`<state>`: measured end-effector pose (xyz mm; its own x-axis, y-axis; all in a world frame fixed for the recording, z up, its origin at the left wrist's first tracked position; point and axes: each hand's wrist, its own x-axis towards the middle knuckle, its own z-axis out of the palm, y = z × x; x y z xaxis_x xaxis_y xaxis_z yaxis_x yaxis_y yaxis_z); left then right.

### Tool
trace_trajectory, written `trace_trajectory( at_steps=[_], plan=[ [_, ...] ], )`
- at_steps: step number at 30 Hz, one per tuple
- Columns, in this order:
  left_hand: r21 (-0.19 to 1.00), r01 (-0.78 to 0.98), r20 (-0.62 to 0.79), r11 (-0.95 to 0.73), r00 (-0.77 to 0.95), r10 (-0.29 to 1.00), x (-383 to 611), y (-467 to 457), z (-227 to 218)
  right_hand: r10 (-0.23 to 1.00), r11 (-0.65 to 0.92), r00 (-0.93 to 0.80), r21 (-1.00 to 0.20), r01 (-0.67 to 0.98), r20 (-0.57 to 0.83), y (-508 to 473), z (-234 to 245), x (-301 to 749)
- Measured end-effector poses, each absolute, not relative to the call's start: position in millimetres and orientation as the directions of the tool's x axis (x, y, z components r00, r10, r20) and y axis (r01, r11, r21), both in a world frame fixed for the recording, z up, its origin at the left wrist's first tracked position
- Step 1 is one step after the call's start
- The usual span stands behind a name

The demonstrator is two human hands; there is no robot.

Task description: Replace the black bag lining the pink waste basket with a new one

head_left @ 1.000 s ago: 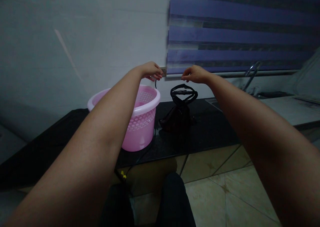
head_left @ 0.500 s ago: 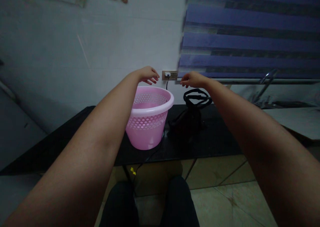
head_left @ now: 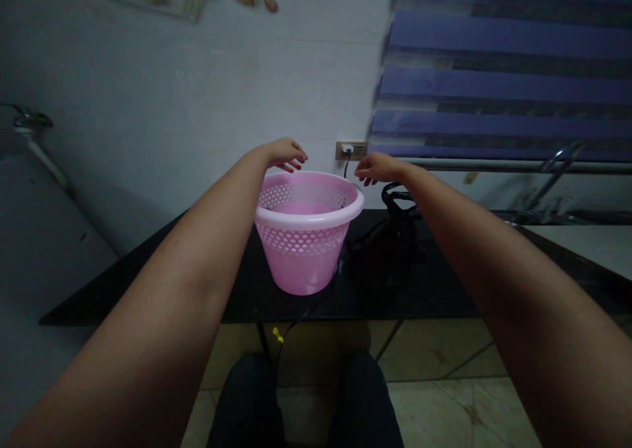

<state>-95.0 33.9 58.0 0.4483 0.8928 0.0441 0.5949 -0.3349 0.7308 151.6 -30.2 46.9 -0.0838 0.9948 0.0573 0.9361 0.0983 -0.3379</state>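
A pink plastic basket (head_left: pixel 307 241) with a perforated upper band stands upright on the black countertop (head_left: pixel 390 303). Above the back left of its rim hangs my left hand (head_left: pixel 289 153), fingers loosely bent and apart, with nothing in it. My right hand (head_left: pixel 374 168) is past the basket's right side, its fingers curved downward and apart, also holding nothing. Just below and to the right of that hand lies a black bag (head_left: pixel 388 241) with its handles (head_left: pixel 395 198) standing up; my right forearm covers part of it.
A wall outlet (head_left: pixel 353 150) holds a white plug, whose black cord runs behind the basket and over the counter's front edge, with a yellow tie (head_left: pixel 277 335). A faucet (head_left: pixel 553 175) rises at the right. A purple striped blind (head_left: pixel 494 83) covers the window.
The view has turned left, so the basket and bag appear further right. My right hand has come closer to the basket's rim in the picture. Both hands remain empty.
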Motion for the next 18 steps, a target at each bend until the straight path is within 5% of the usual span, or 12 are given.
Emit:
trace_trajectory(
  at_steps=[18],
  plan=[
    [0.779,0.57,0.068,-0.261,0.336,0.939,-137.8,48.9,37.7,1.0,0.03,-0.031,-0.261,0.965,0.003,-20.8,36.7,134.6]
  ],
)
